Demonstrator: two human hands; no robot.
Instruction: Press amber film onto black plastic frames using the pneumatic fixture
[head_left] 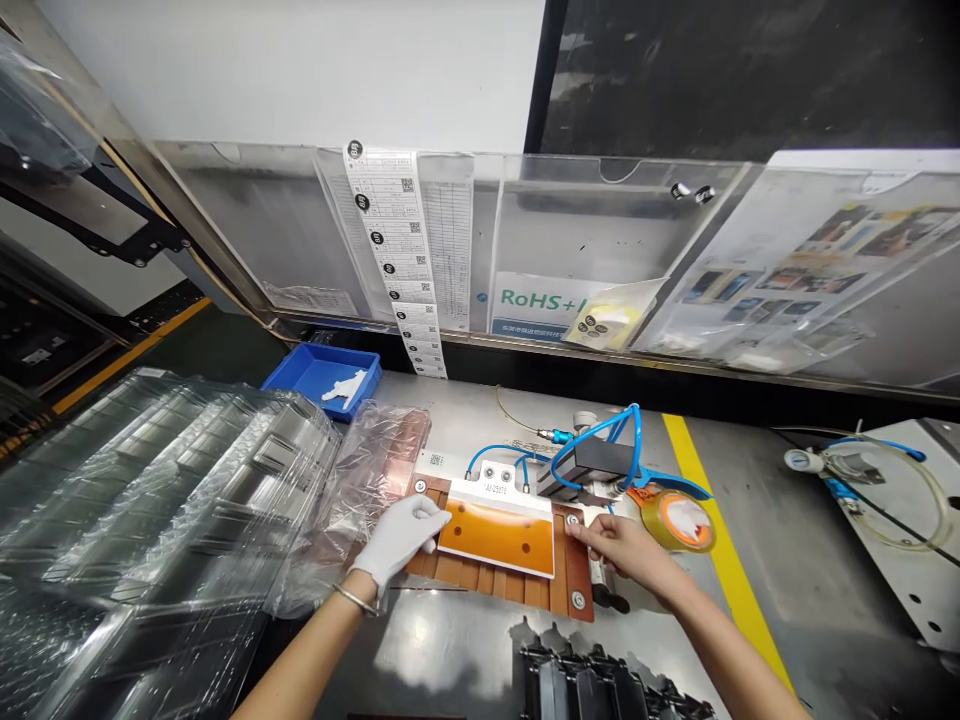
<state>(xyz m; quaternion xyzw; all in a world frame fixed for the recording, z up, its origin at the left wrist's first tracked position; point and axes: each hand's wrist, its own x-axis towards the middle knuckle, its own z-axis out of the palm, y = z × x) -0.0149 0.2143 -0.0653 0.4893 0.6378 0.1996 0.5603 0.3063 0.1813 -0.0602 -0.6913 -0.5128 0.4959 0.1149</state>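
My left hand [405, 535], in a white glove, has its fingertips pinched at the left edge of a white hinged plate [495, 535] with a glossy amber face. The plate lies tilted over a brown ribbed fixture base [487, 588] with screws at its corners. A white bracket [495, 485] marked JJ-25070 joins its back edge. At the base's right edge, my bare right hand [619, 545] has thumb and forefinger closed together; anything between them is hidden. Behind it are a dark pneumatic block [581, 468] with blue tubes and a roll of tape [679, 520].
Stacked clear plastic trays [150, 490] fill the left. A blue bin [319, 375] with a white glove stands behind them, near a clear plastic bag [360, 475]. Black parts [600, 685] lie in front. At right are yellow floor-style tape [720, 550] and a gauge unit [892, 490].
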